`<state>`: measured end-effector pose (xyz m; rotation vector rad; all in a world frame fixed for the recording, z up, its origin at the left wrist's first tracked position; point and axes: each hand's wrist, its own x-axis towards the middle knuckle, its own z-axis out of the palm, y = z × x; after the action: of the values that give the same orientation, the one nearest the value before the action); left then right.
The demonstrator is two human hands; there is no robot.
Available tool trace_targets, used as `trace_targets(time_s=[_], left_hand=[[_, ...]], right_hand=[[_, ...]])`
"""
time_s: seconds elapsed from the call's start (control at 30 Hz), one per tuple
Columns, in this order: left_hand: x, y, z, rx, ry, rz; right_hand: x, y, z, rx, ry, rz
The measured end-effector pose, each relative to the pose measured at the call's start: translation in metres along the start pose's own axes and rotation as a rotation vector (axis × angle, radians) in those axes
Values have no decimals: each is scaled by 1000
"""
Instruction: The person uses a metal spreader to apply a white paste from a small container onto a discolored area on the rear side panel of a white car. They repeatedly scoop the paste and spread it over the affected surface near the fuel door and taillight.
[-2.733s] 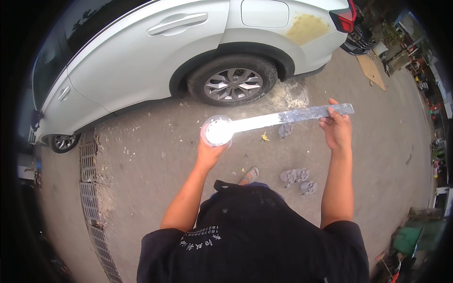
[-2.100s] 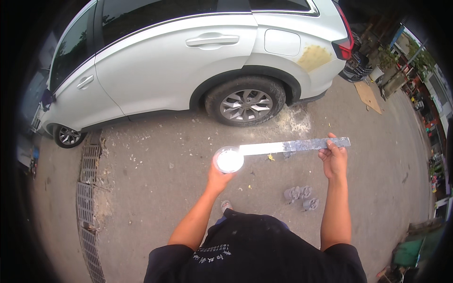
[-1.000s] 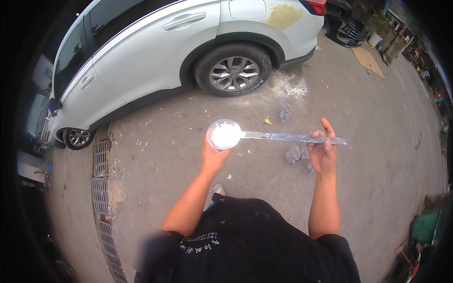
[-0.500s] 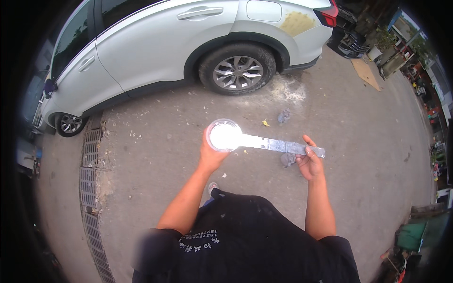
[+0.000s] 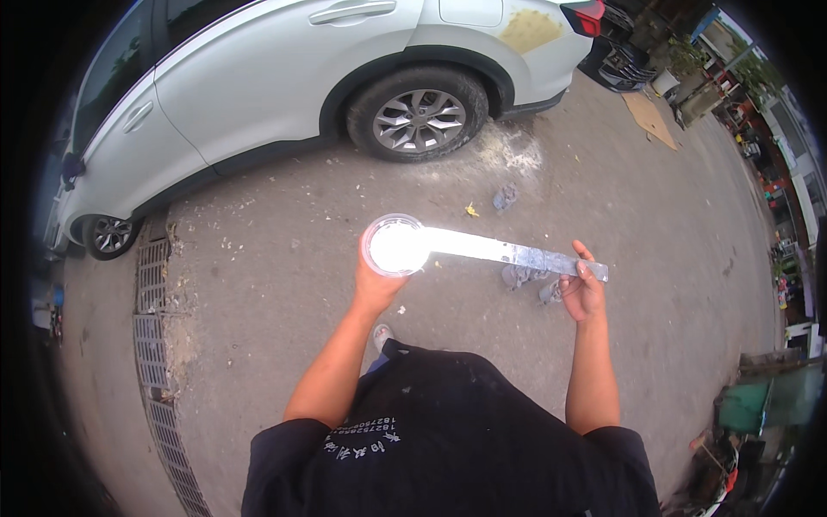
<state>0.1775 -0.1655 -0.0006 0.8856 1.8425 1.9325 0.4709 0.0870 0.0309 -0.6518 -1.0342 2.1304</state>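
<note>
My left hand is wrapped round a clear plastic cup holding bright white liquid, which looks like paint. In my right hand is the far end of a long, flat metal stirring stick, pinched between thumb and fingers. White liquid coats the stick's left part, and its left end lies at the cup's rim; whether the tip dips into the liquid is lost in the glare. Both hands are in front of my body, above the concrete ground.
Ahead stands a white car with a yellowish filler patch near its tail light. Crumpled grey rags lie on the ground. A drain grate runs along the left; cardboard lies at the far right.
The stick has drawn outward to the right, with more of its white-coated length showing outside the cup. My right hand has moved right, and the cup sits slightly further left in view.
</note>
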Motion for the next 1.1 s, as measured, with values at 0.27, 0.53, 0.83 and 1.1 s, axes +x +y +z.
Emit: trace_targets(time_s=[0.27,0.53,0.83,1.1], left_hand=[[-6,-1,-12,67,-35,-15],[-6,-4,-20,-47,3,-6],[-16,-6,-29,-13,10,-23],[-9,17,-27,-442,51,-135]], right_hand=[[-8,-3,29,57,-79,-75],[-5,25,40,64,-96,3],[-15,22,50,131,-175,-96],[-29,26,45,10,-142,-111]])
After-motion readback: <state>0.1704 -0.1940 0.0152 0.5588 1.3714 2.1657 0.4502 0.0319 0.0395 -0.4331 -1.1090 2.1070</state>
